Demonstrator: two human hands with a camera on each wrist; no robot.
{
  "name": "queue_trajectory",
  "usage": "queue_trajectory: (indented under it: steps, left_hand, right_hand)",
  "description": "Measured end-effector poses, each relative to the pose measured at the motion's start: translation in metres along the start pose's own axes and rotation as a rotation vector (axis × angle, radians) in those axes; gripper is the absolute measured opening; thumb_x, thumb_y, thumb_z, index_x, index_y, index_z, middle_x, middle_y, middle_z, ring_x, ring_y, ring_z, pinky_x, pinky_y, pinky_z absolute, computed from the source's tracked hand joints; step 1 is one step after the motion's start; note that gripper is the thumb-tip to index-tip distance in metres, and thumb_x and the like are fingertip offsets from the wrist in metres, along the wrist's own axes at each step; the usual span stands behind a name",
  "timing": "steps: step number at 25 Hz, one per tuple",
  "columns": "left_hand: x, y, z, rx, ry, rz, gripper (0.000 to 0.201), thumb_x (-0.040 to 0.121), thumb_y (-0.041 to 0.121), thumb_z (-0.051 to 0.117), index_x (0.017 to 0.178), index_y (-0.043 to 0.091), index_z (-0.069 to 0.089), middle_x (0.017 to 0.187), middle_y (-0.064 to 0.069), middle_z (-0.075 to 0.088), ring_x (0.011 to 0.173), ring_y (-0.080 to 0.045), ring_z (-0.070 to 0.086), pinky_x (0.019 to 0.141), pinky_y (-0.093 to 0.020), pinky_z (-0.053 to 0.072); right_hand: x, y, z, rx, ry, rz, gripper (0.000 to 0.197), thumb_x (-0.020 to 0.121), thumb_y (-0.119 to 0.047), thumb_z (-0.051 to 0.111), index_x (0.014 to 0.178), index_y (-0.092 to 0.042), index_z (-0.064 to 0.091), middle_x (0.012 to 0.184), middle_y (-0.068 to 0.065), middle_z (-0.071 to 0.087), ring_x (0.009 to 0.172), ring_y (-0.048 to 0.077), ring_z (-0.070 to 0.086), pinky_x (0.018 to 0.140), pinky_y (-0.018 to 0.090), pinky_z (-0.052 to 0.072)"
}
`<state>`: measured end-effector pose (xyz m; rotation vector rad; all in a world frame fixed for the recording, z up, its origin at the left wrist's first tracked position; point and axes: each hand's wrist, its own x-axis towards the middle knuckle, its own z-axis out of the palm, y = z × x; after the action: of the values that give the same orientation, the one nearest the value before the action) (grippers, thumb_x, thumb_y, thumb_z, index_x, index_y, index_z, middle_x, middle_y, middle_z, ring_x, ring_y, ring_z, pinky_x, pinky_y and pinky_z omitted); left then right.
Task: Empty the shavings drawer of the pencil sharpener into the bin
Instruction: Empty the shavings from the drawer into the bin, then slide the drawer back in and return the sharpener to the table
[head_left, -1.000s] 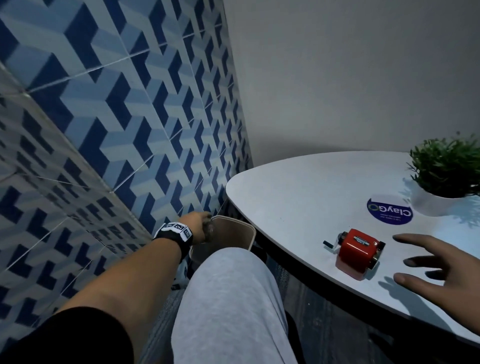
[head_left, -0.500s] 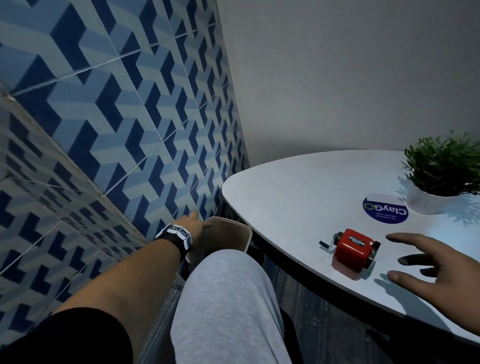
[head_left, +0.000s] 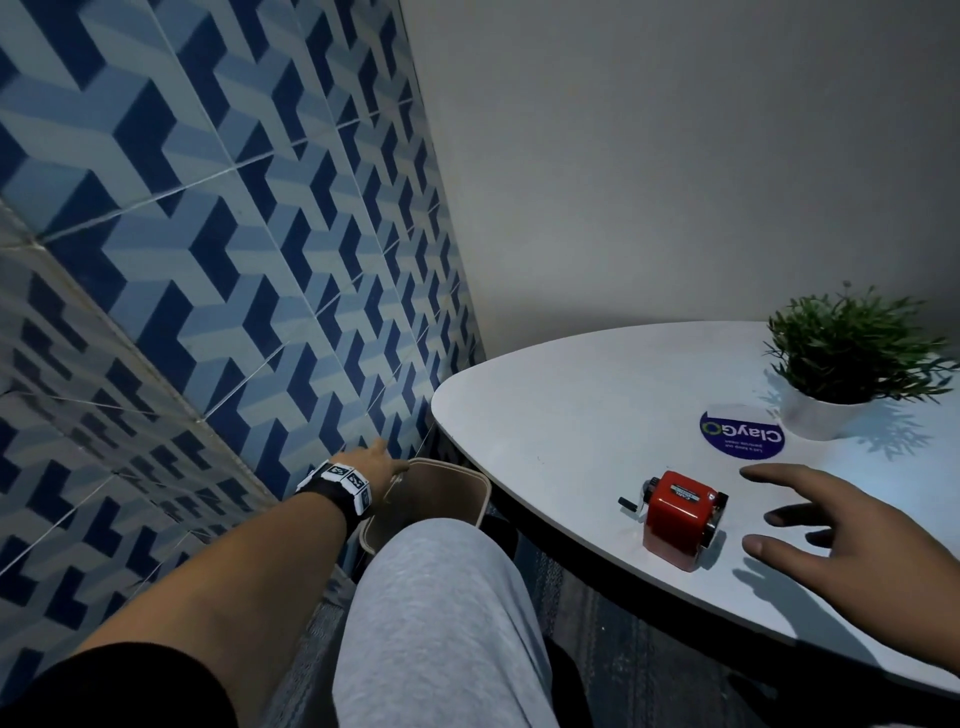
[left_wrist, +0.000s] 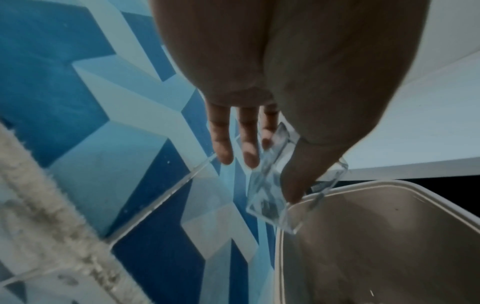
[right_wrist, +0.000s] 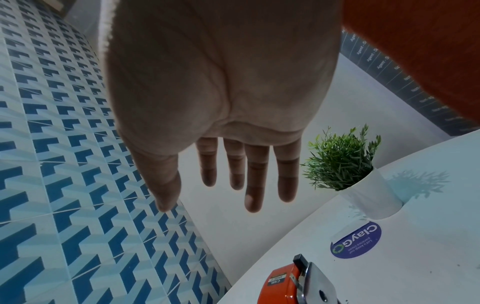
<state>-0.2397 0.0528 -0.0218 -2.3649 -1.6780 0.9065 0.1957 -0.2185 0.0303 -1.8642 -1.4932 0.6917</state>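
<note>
My left hand pinches the clear plastic shavings drawer between thumb and fingers and holds it tilted at the left rim of the beige bin, which stands on the floor beside the table. The red pencil sharpener with its black crank handle sits near the table's front edge. My right hand hovers just right of the sharpener, fingers spread and straight, holding nothing.
A small green plant in a white pot stands at the back right of the white table, next to a round blue sticker. A blue-patterned tiled wall runs close on the left. My grey-trousered knee is below the bin.
My left hand has turned over the bin, so its back now faces up at the rim. The right hand stays beside the sharpener, and the view has shifted slightly.
</note>
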Motion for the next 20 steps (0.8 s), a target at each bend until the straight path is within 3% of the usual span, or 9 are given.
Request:
queue_trajectory:
  steps: [2, 4, 7, 9, 11, 13, 16, 20]
  left_hand:
    - [-0.004, 0.002, -0.004, 0.008, -0.004, -0.023, 0.063, 0.094, 0.037, 0.062, 0.152, 0.040, 0.037, 0.145, -0.015, 0.043, 0.131, -0.041, 0.052, 0.103, -0.054, 0.050]
    - [-0.008, 0.001, -0.013, -0.027, 0.024, -0.062, 0.064, 0.090, 0.037, 0.066, 0.149, 0.034, 0.041, 0.140, -0.014, 0.049, 0.127, -0.038, 0.056, 0.100, -0.053, 0.052]
    - [-0.016, 0.003, -0.045, -0.216, 0.102, -0.133, 0.064, 0.077, 0.056, 0.067, 0.132, 0.029, 0.048, 0.121, -0.007, 0.065, 0.105, -0.032, 0.067, 0.088, -0.047, 0.057]
    - [-0.021, 0.010, -0.081, -0.370, 0.208, -0.114, 0.071, 0.074, 0.062, 0.070, 0.131, 0.028, 0.046, 0.120, -0.006, 0.069, 0.102, -0.030, 0.067, 0.084, -0.043, 0.057]
    - [-0.032, 0.024, -0.120, -0.511, 0.334, 0.004, 0.082, 0.073, 0.059, 0.077, 0.140, 0.028, 0.042, 0.129, -0.004, 0.067, 0.107, -0.027, 0.067, 0.087, -0.042, 0.057]
    - [-0.050, 0.049, -0.159, -0.654, 0.439, 0.165, 0.081, 0.074, 0.054, 0.082, 0.141, 0.030, 0.043, 0.133, 0.000, 0.066, 0.106, -0.022, 0.067, 0.089, -0.043, 0.059]
    - [-0.083, 0.103, -0.203, -0.849, 0.565, 0.398, 0.075, 0.074, 0.048, 0.086, 0.136, 0.031, 0.047, 0.124, 0.007, 0.068, 0.104, -0.014, 0.067, 0.092, -0.039, 0.058]
    - [-0.114, 0.189, -0.218, -1.041, 0.490, 0.703, 0.072, 0.073, 0.042, 0.089, 0.130, 0.032, 0.047, 0.127, 0.012, 0.067, 0.108, -0.006, 0.068, 0.096, -0.035, 0.056]
  right_hand:
    - [-0.002, -0.003, -0.003, -0.008, 0.004, 0.001, 0.058, 0.081, -0.030, 0.086, 0.113, -0.066, 0.052, 0.112, -0.028, 0.064, 0.099, -0.008, 0.066, 0.082, 0.024, 0.047]
    - [-0.003, -0.006, -0.006, -0.006, 0.011, -0.001, 0.058, 0.082, -0.030, 0.085, 0.114, -0.065, 0.051, 0.112, -0.029, 0.062, 0.099, -0.007, 0.064, 0.082, 0.024, 0.046]
    - [-0.004, -0.007, -0.009, 0.005, 0.001, 0.014, 0.054, 0.084, -0.030, 0.083, 0.122, -0.056, 0.056, 0.112, -0.027, 0.062, 0.100, -0.008, 0.063, 0.084, 0.024, 0.046]
    - [-0.004, -0.008, -0.011, -0.002, 0.001, 0.022, 0.053, 0.084, -0.034, 0.082, 0.127, -0.054, 0.057, 0.115, -0.018, 0.067, 0.097, -0.005, 0.068, 0.080, 0.024, 0.052]
    - [-0.003, -0.009, -0.012, 0.010, -0.012, 0.043, 0.054, 0.084, -0.040, 0.081, 0.130, -0.055, 0.056, 0.118, -0.010, 0.068, 0.093, 0.006, 0.075, 0.071, 0.026, 0.059]
    - [-0.002, -0.010, -0.012, 0.031, -0.019, 0.040, 0.056, 0.084, -0.042, 0.080, 0.133, -0.054, 0.056, 0.123, -0.011, 0.066, 0.096, 0.015, 0.077, 0.071, 0.030, 0.063]
    - [-0.001, -0.014, -0.013, 0.058, -0.013, 0.003, 0.061, 0.084, -0.040, 0.081, 0.139, -0.046, 0.055, 0.131, -0.022, 0.061, 0.114, 0.005, 0.067, 0.084, 0.033, 0.061]
    - [-0.005, -0.011, -0.027, 0.177, 0.031, 0.007, 0.079, 0.080, -0.041, 0.085, 0.149, -0.042, 0.046, 0.138, -0.024, 0.056, 0.117, 0.001, 0.064, 0.095, 0.034, 0.058]
